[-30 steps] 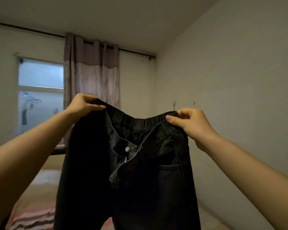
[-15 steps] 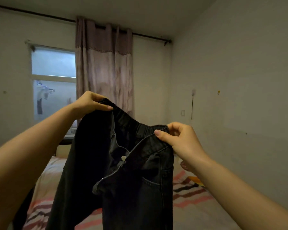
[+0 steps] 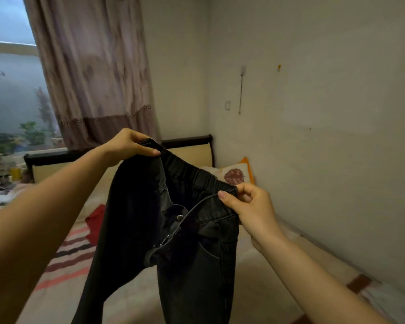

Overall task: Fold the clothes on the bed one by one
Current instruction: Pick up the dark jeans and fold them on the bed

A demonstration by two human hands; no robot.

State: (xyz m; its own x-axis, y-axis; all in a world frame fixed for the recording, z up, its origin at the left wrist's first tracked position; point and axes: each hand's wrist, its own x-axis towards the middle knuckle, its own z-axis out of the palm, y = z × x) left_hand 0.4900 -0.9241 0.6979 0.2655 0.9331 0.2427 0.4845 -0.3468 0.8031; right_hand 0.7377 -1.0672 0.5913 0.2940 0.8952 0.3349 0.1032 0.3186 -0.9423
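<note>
- The black jeans [image 3: 173, 242] hang in the air above the bed [image 3: 131, 298], held up by the waistband, with both legs dropping out of view at the lower edge.
- They are dark, faded black denim with an elastic gathered back waistband, an undone fly showing a metal button and zip, and a curved front pocket seam on the right side.
- The left hand [image 3: 129, 146] grips the left end of the waistband, fingers curled over the top and thumb pressed along the front; it sits higher than the other hand.
- The right hand [image 3: 250, 206] pinches the right end of the waistband between thumb and curled fingers.
- The waistband slants down from left to right, so the front gapes open.
- On the striped bed cover a red garment [image 3: 95, 222] lies behind the left leg, and a pillow [image 3: 237, 174] sits at the headboard corner by the wall.
</note>
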